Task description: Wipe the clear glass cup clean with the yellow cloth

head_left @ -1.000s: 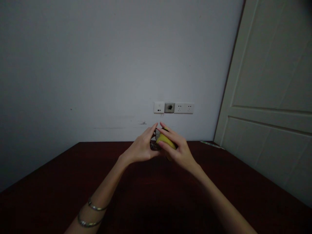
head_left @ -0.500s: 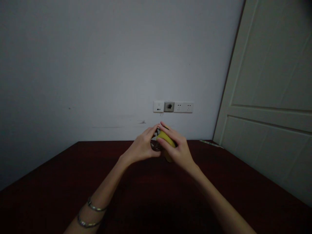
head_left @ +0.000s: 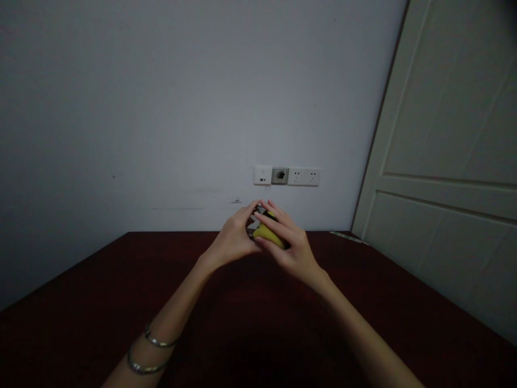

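Both hands meet above the far middle of a dark red-brown table [head_left: 258, 323]. My right hand [head_left: 288, 245] is curled round a small yellow object [head_left: 266, 233] with a dark part; what it is I cannot make out. My left hand [head_left: 234, 237] pinches its left end, where something small and silvery [head_left: 253, 222] shows between the fingertips. Two silver bangles [head_left: 151, 353] sit on my left forearm. Most of the yellow object is hidden by the fingers.
A white wall stands just behind the table, with a row of wall sockets [head_left: 286, 176] above the hands. A pale panelled door [head_left: 448, 161] fills the right side. A thin flat strip [head_left: 347, 237] lies at the table's far right corner.
Both hands have risen slightly and drawn closer together around the yellow object. My right fingers have closed further over it.
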A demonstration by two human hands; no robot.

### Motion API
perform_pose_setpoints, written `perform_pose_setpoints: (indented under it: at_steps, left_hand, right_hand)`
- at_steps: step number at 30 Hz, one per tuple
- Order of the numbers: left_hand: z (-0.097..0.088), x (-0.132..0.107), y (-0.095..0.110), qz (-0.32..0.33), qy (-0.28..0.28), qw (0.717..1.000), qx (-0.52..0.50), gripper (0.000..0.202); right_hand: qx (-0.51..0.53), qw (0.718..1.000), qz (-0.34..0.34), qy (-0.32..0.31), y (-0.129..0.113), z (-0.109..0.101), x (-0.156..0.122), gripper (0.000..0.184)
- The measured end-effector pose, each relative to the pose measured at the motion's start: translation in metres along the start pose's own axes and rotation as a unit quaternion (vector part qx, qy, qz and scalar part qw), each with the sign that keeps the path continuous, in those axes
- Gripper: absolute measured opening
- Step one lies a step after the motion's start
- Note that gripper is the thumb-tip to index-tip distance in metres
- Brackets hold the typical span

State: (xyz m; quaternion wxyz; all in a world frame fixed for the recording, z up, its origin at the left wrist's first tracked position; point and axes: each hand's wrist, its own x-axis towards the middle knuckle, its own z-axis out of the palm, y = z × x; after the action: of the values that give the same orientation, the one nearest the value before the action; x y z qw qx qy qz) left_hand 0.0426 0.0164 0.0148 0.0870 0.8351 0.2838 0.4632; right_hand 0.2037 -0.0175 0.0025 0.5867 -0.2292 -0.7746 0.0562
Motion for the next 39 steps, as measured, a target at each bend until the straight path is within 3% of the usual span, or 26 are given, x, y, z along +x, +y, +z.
perform_pose_setpoints:
  at_steps: [2,6,8,15,22,25,30,36,39]
  left_hand:
    - [-0.002,0.000,0.003,-0.026,-0.013,0.999,-0.038,0.089]
    - [-0.006,-0.003,0.011,-0.064,-0.051,0.990,-0.112,0.091]
    - [-0.008,-0.004,0.014,-0.073,-0.059,0.983,-0.155,0.092]
    - [-0.009,-0.004,0.016,-0.067,-0.059,0.973,-0.213,0.090]
    - [-0.011,-0.005,0.018,-0.042,-0.081,0.976,-0.197,0.092]
    - [-0.013,-0.004,0.018,-0.044,-0.081,0.979,-0.181,0.095]
    - [-0.013,-0.004,0.018,-0.085,-0.068,0.969,-0.221,0.100]
    - [-0.004,-0.004,0.019,-0.107,-0.058,0.940,-0.318,0.097]
    - [-0.002,-0.001,0.020,-0.125,-0.040,0.929,-0.346,0.079]
  right_hand:
    - [0.027,0.999,0.016,0.018,0.002,-0.001,0.001,0.044]
    - [0.129,0.980,0.133,0.075,0.006,-0.004,0.004,0.043]
    - [0.165,0.971,0.157,0.077,0.005,-0.006,0.005,0.044]
    - [0.080,0.995,0.047,0.039,-0.011,-0.011,0.005,0.041]
    - [0.194,0.963,0.161,0.090,0.000,-0.005,0.005,0.042]
    - [0.175,0.968,0.152,0.091,-0.002,-0.005,0.004,0.041]
    - [0.100,0.990,0.059,0.074,-0.014,-0.007,0.003,0.039]
    - [0.202,0.953,0.187,0.126,-0.006,-0.001,0.006,0.043]
    - [0.240,0.948,0.178,0.108,-0.001,0.000,0.003,0.050]
